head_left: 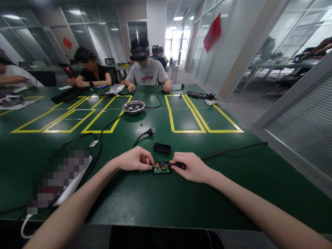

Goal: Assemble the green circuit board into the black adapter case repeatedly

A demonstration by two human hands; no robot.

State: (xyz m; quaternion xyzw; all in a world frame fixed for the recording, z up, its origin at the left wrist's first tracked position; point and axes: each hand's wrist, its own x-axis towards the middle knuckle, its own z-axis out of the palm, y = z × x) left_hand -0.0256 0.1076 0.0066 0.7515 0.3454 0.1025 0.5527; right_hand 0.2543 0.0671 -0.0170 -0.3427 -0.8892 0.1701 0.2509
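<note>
A small green circuit board point(157, 169) with copper-wound coils and blue and yellow wires sits in an open black adapter case on the green table. My left hand point(135, 159) is closed at the left end of the case, thumb and fingertips pinched where the wires come in. At the right end, my right hand point(192, 166) pinches a black cable point(233, 150) that trails off to the right. Just beyond the case lies its loose black cover point(162, 148), hollow side up. A black power plug point(149, 131) rests past my left hand, its cord running back towards that hand.
To the left is a power strip point(62, 180), partly blurred, with cords around it. A metal bowl point(133, 107) with small parts stands farther back. Yellow tape point(189, 131) marks rectangles. A black tripod point(201, 95) lies at the far right. Several people sit beyond; one point(146, 71) faces me.
</note>
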